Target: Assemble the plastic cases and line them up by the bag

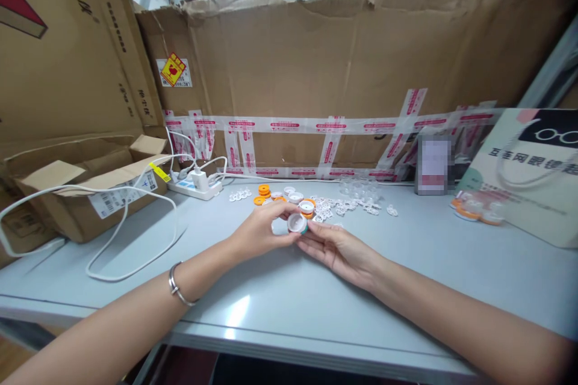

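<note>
Both grips are partly closed: left hand [258, 231] and right hand [343, 252] pinch a round white cap [296, 222] above the middle of the tabletop [361, 319], behind its front edge. Uneven finger pressure could flip it into the white pieces [324, 212].

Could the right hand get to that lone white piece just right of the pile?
Probably yes: only bare tabletop seems to lie between the right hand and the lone white piece. Its fingers are at the round white cap, though, so it may need to leave that to the left hand.
</note>
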A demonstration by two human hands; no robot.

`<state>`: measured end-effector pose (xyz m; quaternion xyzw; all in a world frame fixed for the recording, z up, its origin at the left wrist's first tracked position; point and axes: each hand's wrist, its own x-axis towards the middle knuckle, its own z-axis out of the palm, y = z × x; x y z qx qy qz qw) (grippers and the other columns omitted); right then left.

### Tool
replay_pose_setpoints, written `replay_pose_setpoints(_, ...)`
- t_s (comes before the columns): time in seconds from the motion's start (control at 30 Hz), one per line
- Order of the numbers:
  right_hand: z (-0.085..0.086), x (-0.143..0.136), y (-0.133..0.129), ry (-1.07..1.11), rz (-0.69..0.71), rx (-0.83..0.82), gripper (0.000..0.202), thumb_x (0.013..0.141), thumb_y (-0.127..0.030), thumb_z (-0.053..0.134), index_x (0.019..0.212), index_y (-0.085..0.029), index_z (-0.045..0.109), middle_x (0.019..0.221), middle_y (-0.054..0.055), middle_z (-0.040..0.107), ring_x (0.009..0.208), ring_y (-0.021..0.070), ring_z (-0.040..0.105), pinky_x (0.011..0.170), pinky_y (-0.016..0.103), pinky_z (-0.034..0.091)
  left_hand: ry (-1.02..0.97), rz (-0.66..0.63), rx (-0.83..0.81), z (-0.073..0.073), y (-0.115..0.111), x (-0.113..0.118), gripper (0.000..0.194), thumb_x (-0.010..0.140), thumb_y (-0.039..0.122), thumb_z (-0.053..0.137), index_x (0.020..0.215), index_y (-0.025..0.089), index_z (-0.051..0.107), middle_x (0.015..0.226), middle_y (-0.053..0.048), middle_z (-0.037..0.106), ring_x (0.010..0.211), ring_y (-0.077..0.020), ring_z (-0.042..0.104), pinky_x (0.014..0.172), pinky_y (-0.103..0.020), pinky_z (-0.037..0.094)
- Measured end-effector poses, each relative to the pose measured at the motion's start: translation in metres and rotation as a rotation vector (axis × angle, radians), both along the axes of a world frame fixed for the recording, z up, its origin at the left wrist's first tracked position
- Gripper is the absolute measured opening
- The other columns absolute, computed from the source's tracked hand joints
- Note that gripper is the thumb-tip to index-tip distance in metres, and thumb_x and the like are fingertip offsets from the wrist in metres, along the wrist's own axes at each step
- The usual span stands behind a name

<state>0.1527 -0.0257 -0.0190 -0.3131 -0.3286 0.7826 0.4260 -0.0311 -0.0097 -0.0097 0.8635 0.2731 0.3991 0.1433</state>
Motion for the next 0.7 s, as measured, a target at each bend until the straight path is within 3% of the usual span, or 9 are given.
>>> replay_pose_setpoints(0.17, -0.0026, -0.0020, -0.0010, 0.080, -0.043, -0.071, 0.012, 0.081, -0.016, 0.059, 0.091, -0.013, 0.064, 0.090, 0.007, 0.069, 0.084, 0.0140, 0.066, 0.083, 0.027, 0.053, -0.016, -0.056, -0.018, 0.0029, -0.0009, 0.0019, 0.032, 0.077, 0.021, 0.062, 0.107, 0.014, 0.055, 0.103, -0.009, 0.062, 0.092, -0.0169, 0.059, 0.081, -0.031, 0.049)
replay_pose_setpoints(0.43, -0.0038, -0.0018, 0.0007, 0.060, -0.103, 0.014, 0.012, 0.080, -0.016, 0.060, 0.086, -0.010, 0.068, 0.087, 0.007, 0.070, 0.084, 0.0146, 0.065, 0.086, 0.027, 0.053, -0.005, -0.086, -0.018, 0.0016, 0.0029, -0.0004, 0.036, 0.076, 0.023, 0.066, 0.110, 0.016, 0.056, 0.108, -0.010, 0.064, 0.102, -0.0195, 0.058, 0.091, -0.036, 0.045)
replay_pose_setpoints(0.7, -0.0040, -0.0021, 0.0014, 0.051, -0.079, -0.021, 0.011, 0.080, -0.016, 0.060, 0.085, -0.010, 0.068, 0.086, 0.007, 0.069, 0.083, 0.0131, 0.065, 0.086, 0.026, 0.052, -0.014, 0.053, 0.036, 0.0013, -0.0021, 0.0031, 0.024, 0.074, 0.027, 0.068, 0.093, 0.015, 0.060, 0.087, -0.006, 0.068, 0.082, -0.0173, 0.063, 0.077, -0.030, 0.049)
